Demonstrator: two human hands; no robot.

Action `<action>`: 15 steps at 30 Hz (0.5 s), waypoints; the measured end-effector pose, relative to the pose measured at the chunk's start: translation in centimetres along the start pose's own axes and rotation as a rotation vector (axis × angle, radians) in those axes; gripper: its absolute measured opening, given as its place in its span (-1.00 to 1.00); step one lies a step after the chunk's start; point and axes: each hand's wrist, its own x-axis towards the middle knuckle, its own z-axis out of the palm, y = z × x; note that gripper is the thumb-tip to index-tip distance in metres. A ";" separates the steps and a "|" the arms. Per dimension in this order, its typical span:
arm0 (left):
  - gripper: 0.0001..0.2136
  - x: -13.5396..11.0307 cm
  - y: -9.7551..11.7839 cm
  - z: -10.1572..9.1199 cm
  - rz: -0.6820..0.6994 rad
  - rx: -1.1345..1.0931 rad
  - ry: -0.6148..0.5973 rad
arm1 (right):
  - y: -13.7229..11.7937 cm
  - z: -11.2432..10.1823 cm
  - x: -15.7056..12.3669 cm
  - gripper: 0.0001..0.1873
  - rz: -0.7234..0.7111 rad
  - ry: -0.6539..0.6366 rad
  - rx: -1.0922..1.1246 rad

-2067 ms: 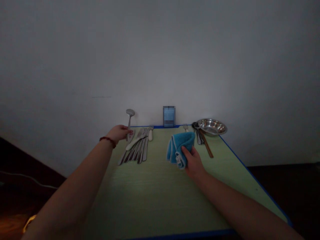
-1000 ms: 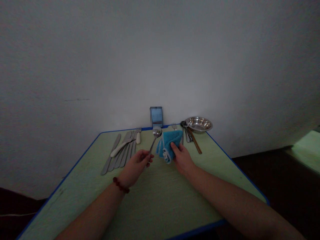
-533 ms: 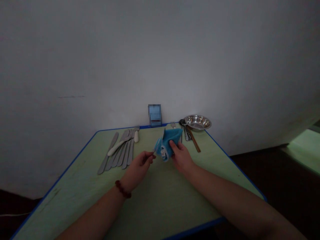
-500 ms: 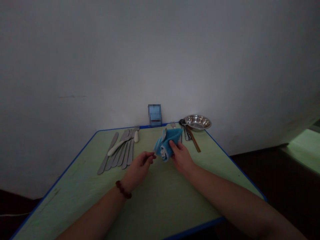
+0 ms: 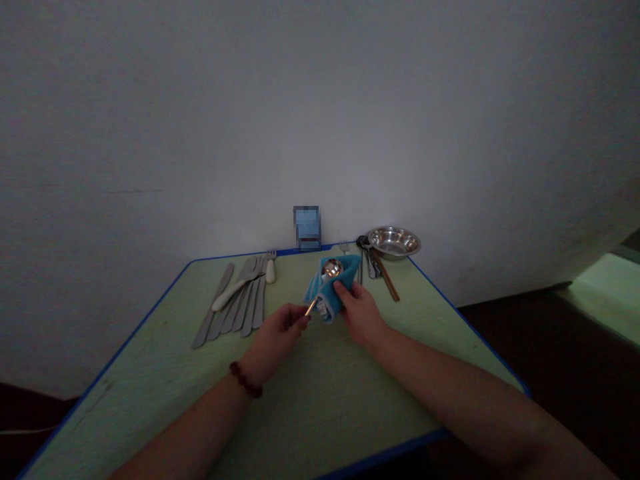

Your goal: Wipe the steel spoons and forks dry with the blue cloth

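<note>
The metal spoon (image 5: 333,269) points away and to the right, bowl on the blue cloth (image 5: 318,298); the left hand (image 5: 274,340) pinches its handle narrowly, the right hand (image 5: 359,312) closes on the cloth.

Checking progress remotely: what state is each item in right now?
Steel spoon: pinched by its handle in left hand, bowl against the blue cloth.
Blue cloth: bunched in right hand.
Steel bowl: upright at the far corner.
Flatware row: lying side by side.
Chopsticks: lying near the steel bowl.

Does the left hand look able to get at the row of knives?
Probably yes: the left hand lies close beside the table knives with nothing in between, though it holds a spoon.
</note>
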 end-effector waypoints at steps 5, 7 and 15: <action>-0.82 -0.3 0.2 0.1 0.006 -0.028 0.006 | 0.0 0.1 0.1 -0.70 0.018 0.009 0.013; -0.84 -0.4 0.3 0.2 0.003 -0.052 -0.005 | -0.1 0.1 0.0 -0.70 0.028 -0.006 0.018; -0.89 -0.7 0.5 0.5 -0.005 -0.148 -0.051 | -0.3 0.3 -0.1 -0.73 0.047 -0.005 0.043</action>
